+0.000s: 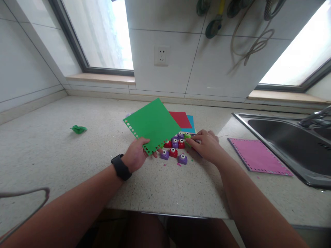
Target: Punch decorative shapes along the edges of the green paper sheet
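Green card (152, 125) sits pinched at its near edge in my left hand (136, 155), held tilted above the counter (51, 151) with punched holes along two edges, while my right hand (207, 146) is curled over the cluster of small punches (174, 148) and closes on a green punch (187, 135) at the far side of them. I judge this as the choosing-a-punch step, between rows of holes. Next I need to lift that punch clear of its neighbours and line its slot up with an unpunched edge.
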Motion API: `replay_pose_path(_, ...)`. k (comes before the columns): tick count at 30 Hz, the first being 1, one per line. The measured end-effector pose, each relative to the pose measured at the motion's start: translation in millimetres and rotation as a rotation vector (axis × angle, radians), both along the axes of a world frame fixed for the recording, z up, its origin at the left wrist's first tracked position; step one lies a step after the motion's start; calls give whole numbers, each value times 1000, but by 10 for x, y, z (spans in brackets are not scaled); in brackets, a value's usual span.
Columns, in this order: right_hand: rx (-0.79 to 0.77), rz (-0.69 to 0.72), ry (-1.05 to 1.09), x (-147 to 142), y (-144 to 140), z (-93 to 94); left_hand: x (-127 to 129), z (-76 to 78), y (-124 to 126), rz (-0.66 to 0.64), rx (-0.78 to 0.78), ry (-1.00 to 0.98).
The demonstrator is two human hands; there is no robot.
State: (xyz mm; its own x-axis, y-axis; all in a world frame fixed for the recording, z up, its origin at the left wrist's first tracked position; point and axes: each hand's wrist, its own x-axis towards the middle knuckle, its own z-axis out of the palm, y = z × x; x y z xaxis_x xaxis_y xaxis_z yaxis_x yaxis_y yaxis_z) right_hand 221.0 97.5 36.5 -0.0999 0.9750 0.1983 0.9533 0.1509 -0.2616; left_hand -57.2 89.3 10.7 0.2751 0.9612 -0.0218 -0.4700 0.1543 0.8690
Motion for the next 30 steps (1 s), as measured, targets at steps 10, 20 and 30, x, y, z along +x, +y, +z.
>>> replay_pose_path(10, 67, -42, -90, -18, 36, -78, 14, 43, -14, 34, -12, -22)
replay_pose_path(20, 36, 42, -16, 5, -54, 59, -3, 35, -18, 59, -43, 4)
replay_pose_path(30, 75, 2, -10, 12, -62, 67, -4, 45, -26, 59, -57, -13)
